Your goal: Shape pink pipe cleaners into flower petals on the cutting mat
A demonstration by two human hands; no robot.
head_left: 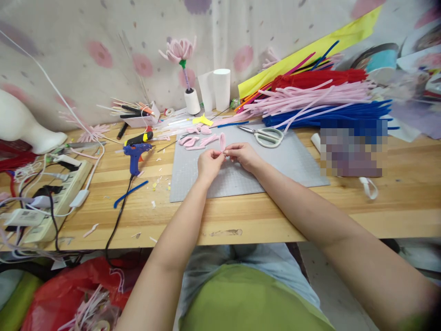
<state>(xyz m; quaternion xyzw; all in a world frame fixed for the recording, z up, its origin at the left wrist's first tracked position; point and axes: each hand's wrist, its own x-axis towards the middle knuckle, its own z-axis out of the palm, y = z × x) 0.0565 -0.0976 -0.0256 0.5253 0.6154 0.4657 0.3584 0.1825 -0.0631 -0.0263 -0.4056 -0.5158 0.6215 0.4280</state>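
Observation:
A pink pipe cleaner (222,140), bent into a narrow upright loop, is pinched at its lower end by both hands. My left hand (210,164) grips it from the left, thumb and finger closed. From the other side my right hand (243,155) pinches the same end, its fingertips almost touching the left ones. Below them lies a grey cutting mat (186,181). More pink pipe cleaner pieces (189,141), some bent into loops, rest on the mat just beyond my left hand. Scissors (267,136) with pale handles lie past my right hand.
A blue glue gun (135,154) stands left of the mat, its cord running off the table edge. A power strip (60,202) with tangled cables sits farther left. Bundles of pipe cleaners (327,112) lie at the back right. A pink flower (179,50) stands in a white holder.

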